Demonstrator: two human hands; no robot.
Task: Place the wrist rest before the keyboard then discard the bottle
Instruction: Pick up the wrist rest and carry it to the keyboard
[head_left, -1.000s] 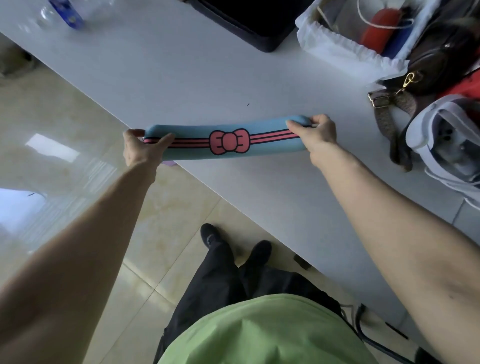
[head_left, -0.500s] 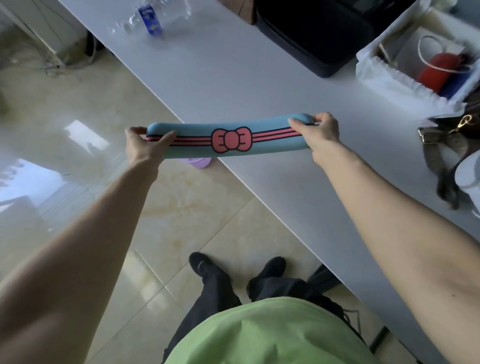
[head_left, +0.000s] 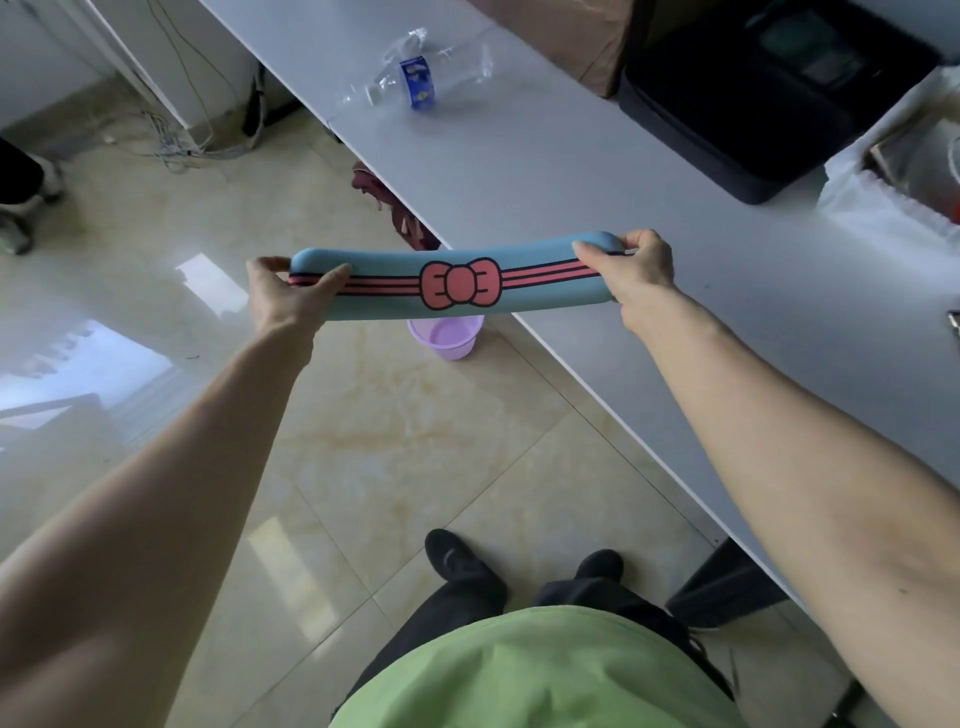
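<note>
A long blue wrist rest (head_left: 395, 296) with pink stripes and a pink bow hangs in the air across the white table's (head_left: 571, 171) front edge. My left hand (head_left: 283, 296) grips its left end over the floor, and my right hand (head_left: 631, 265) grips its right end above the table. A crushed clear plastic bottle (head_left: 415, 78) with a blue label lies on the table farther back, well away from both hands. No keyboard is in sight.
A small purple bin (head_left: 447, 338) stands on the tiled floor just below the wrist rest. A black case (head_left: 753, 104) and a brown box (head_left: 571, 36) sit at the table's back. A white lined basket (head_left: 893, 192) is at right. Cables (head_left: 192, 145) trail on the floor.
The view has swung left and back, bringing the bottle and the purple bin into sight. The wrist rest, held by both hands, has shifted left along the table edge.
</note>
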